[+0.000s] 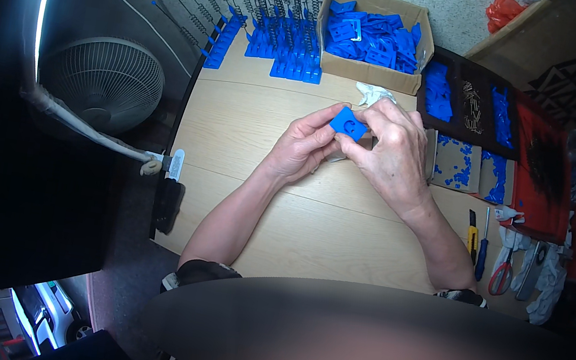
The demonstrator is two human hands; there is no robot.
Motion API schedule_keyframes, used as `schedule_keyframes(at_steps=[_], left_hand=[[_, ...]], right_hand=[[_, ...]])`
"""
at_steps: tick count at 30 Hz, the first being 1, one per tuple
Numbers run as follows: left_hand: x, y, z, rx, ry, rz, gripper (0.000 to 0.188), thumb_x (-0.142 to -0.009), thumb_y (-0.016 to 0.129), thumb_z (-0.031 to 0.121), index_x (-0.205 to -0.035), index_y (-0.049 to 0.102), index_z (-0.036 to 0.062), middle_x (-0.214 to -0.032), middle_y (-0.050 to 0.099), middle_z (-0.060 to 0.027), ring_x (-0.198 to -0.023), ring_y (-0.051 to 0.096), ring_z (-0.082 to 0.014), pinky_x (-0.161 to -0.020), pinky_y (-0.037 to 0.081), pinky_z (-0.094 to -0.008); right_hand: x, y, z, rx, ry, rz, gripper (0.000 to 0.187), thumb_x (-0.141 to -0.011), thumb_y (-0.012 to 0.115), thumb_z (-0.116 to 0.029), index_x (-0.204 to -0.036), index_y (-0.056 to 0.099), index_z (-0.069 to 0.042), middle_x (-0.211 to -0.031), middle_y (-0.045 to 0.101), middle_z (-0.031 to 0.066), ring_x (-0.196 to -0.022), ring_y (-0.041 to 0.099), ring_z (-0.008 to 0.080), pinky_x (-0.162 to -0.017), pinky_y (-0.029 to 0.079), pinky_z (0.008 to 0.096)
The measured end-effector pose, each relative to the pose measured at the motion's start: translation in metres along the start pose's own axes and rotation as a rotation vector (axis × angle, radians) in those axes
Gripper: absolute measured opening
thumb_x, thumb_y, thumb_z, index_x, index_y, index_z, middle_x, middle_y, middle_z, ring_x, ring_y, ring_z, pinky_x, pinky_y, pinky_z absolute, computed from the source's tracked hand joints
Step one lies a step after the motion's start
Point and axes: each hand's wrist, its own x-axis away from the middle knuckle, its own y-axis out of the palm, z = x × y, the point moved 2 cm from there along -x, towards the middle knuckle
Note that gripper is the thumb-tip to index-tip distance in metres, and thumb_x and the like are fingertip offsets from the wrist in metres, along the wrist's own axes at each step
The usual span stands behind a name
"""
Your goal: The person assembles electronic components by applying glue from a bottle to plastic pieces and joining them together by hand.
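Forearms (232, 224): near side, over the tabletop (238, 112)
Left hand (302, 145), right hand (397, 156): fingers pinching a blue block (346, 124) above mid-tabletop, apparently unfinished
Springs (297, 12): far left, on blue bases (296, 68), seemingly done
Box (369, 72): far, loose blue pieces (382, 37) seemingly left

fingers (351, 149) partly hide the blue piece (344, 122) — its edges.

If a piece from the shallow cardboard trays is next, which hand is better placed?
Right, probably: the right hand is nearer the cardboard trays, which lie to its right. The left hand is farther away and could hold the blue plastic block both hands grip.
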Motion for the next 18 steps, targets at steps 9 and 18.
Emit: schedule_keyframes(at_steps=[9,18], left_hand=[[0.013,-0.005,0.006,-0.004,-0.006,-0.005,0.046,-0.1,0.051,0.01,-0.144,0.039,0.0011,-0.136,0.052,-0.0133,-0.124,0.053,-0.0213,-0.106,0.046,-0.0355],[0.031,-0.015,0.015,-0.008,-0.018,-0.001,0.046,-0.101,0.049,0.009,-0.144,0.037,0.0005,-0.137,0.051,-0.0141,-0.123,0.055,-0.0204,-0.105,0.048,-0.033]], right_hand=[[0.002,0.009,-0.013,0.001,0.013,-0.03,0.029,-0.068,0.079,-0.021,-0.086,0.071,0.0,-0.086,0.064,0.0108,-0.083,0.063,0.0258,-0.079,0.043,0.0393],[0.006,0.024,-0.029,0.002,0.036,-0.047,0.03,-0.067,0.08,-0.022,-0.086,0.072,-0.001,-0.085,0.065,0.0098,-0.079,0.063,0.0255,-0.078,0.044,0.0392]])
